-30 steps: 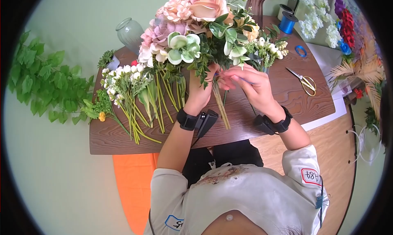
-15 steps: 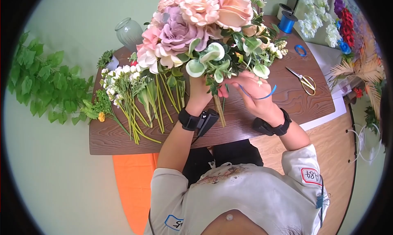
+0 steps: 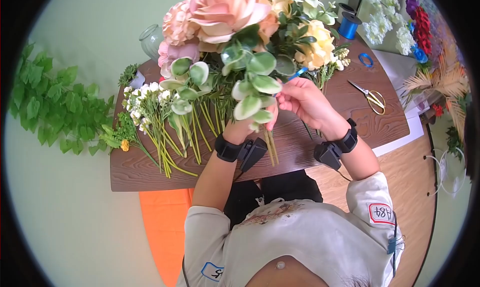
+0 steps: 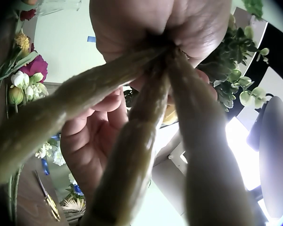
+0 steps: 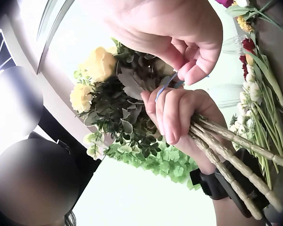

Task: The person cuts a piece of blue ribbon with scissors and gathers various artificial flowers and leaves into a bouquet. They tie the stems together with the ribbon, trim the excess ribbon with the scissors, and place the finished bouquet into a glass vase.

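Observation:
A bouquet of pink, peach and yellow artificial flowers [image 3: 227, 12] with green leaves is held up over the table. My left hand [image 5: 181, 113] grips its thick stems [image 5: 226, 153] just below the leaves; in the head view leaves cover most of that hand. Three stems [image 4: 137, 155] fan out beneath the grip in the left wrist view. My right hand [image 3: 307, 104] is right beside it, pinching a thin blue ribbon [image 5: 166, 86] between thumb and fingers. The ribbon lies against the left hand's fingers at the top of the stems.
White flower stems [image 3: 150, 97] lie in a row at the table's left. Gold-handled scissors [image 3: 374, 101], a blue ribbon loop [image 3: 366, 60] and a blue ribbon spool [image 3: 349, 25] are on the right. A glass vase [image 3: 151, 41] stands behind the bouquet.
The bouquet has tilted and turned, bringing its yellow flowers and leaves toward the right hand. The ribbon, half a second ago curved across the right hand, now shows above its fingertips.

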Demonstrator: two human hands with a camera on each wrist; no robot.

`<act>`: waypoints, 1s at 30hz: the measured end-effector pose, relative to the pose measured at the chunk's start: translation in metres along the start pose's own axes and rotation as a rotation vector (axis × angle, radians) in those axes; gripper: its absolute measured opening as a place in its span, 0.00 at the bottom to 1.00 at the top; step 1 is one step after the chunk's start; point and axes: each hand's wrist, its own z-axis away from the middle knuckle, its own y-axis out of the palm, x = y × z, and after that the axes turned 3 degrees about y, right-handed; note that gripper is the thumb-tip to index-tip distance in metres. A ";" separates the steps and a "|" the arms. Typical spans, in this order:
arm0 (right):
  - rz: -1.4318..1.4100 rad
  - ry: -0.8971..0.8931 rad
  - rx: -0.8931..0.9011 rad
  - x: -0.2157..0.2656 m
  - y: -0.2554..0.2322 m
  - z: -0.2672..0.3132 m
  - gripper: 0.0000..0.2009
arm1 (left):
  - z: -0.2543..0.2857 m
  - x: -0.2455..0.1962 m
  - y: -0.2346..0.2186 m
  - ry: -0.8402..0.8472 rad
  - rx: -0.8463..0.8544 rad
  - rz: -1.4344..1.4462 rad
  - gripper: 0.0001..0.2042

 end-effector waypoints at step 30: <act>0.174 -0.321 -0.385 -0.029 -0.011 -0.023 0.08 | -0.014 0.051 -0.038 0.089 -0.097 -0.607 0.14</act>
